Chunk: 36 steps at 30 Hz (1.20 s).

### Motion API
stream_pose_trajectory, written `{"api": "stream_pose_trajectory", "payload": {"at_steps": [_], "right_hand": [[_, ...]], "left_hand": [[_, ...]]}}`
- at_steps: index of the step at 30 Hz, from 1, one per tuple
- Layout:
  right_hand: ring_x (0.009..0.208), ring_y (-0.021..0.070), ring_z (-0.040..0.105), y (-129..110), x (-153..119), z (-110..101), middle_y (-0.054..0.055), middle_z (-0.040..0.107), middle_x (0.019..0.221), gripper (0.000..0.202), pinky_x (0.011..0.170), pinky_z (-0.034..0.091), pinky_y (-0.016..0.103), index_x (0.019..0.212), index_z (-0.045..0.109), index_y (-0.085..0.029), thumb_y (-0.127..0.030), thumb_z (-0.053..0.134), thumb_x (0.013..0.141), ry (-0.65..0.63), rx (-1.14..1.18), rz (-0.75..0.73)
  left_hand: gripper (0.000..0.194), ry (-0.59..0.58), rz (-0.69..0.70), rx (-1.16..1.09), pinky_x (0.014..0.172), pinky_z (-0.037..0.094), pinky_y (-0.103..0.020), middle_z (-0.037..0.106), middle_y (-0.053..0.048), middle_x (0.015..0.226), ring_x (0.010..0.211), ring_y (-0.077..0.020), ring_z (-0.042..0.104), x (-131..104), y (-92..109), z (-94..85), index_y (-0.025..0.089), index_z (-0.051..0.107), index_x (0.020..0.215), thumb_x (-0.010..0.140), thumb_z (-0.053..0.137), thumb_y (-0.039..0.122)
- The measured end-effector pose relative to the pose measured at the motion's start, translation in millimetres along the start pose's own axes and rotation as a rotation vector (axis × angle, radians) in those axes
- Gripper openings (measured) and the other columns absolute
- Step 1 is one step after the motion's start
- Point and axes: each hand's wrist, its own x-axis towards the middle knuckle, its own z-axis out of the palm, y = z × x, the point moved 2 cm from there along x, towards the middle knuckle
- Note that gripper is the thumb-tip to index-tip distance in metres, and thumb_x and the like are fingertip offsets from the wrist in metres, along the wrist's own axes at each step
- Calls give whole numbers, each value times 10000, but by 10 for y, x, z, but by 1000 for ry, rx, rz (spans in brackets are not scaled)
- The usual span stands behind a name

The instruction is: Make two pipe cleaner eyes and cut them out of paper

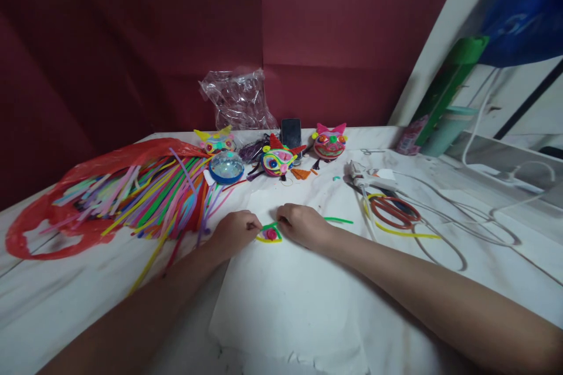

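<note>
Between my two hands lies a small eye-shaped piece (271, 235) with a yellow lower edge, a green upper edge and a red round centre. It rests on a white sheet (285, 304). My left hand (237, 234) is closed in a pinch at the piece's left corner. On the other side, my right hand (303, 224) is closed over the green pipe cleaner (338, 220), whose free end sticks out to the right behind the hand. The fingertips of both hands are partly hidden, so the exact grip is hard to see.
Many coloured pipe cleaners (153, 193) spill from a red plastic bag (39, 240) at left. Behind stand a round blue-rimmed container (226, 167), several colourful animal heads (329, 143) and a phone (291, 132). Right are a power strip (363, 174), cables and red coils (393, 211).
</note>
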Motion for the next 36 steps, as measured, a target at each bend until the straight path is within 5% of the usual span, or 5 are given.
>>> {"api": "stream_pose_trajectory", "payload": {"at_steps": [11,16,29,36], "right_hand": [[759,222,672,-116,-32,-25,105,734,848,191,569,351,262,891,681,-161,-178,501,829,-31,-92,132],[764,223,677,-145,-33,-33,109,736,843,216,574,363,259,904,692,-153,-178,490,831,-42,-108,130],[845,175,638,-123,-309,-41,85,694,885,228,721,415,226,930,697,-143,-144,472,891,31,-24,58],[791,184,653,-205,-319,-6,66,737,892,240,660,398,240,916,728,-178,-132,517,812,-43,133,229]], "left_hand": [[218,9,-43,84,530,340,-223,586,30,613,597,-133,535,-30,73,-3,187,686,794,693,498,145],[380,-21,-1,135,589,374,-230,638,5,749,641,-133,558,-39,93,16,219,728,986,735,468,103],[362,-36,22,184,632,418,-231,702,-26,854,744,-152,626,-4,83,48,248,755,979,792,470,126],[366,-44,33,194,655,423,-233,703,-29,854,782,-161,638,-8,88,43,246,754,984,784,474,120]]}}
